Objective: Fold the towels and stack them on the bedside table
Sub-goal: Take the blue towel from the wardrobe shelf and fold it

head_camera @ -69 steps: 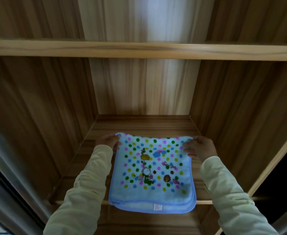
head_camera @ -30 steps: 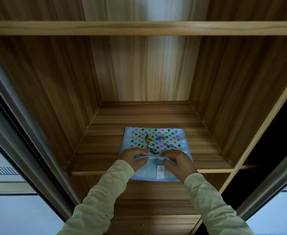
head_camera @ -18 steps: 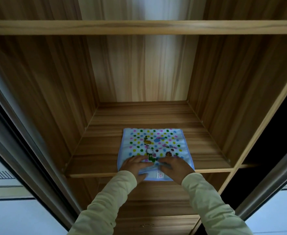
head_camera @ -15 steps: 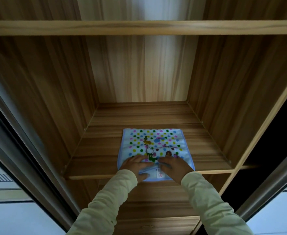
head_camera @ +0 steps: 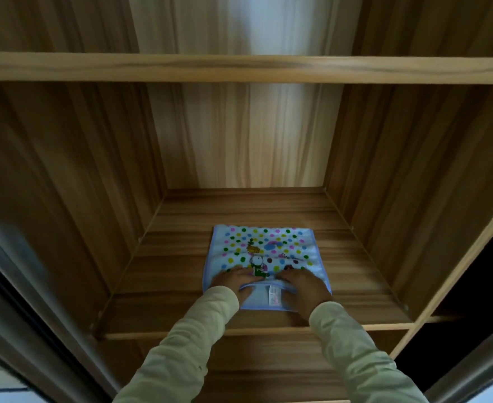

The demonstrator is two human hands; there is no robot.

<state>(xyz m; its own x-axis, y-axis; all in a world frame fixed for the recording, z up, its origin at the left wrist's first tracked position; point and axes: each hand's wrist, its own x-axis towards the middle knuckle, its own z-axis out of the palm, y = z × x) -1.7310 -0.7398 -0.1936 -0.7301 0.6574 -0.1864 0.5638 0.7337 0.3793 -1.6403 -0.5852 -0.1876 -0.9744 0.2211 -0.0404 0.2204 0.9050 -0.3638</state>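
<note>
The fingers (head_camera: pixel 240 274) of both hands lay fairly straight and flat on one folded towel (head_camera: pixel 264 245), gripping nothing; whether the thumbs were tucked under its edge could not be told. The left hand (head_camera: pixel 232 282) and right hand (head_camera: pixel 304 286) pressed the towel's near edge, one label (head_camera: pixel 274 295) between them. The towel lay flat towards the front of the lower shelf (head_camera: pixel 175 274), one of two in a wardrobe (head_camera: pixel 65 170). Two pale sleeves (head_camera: pixel 187 344) reached in.
</note>
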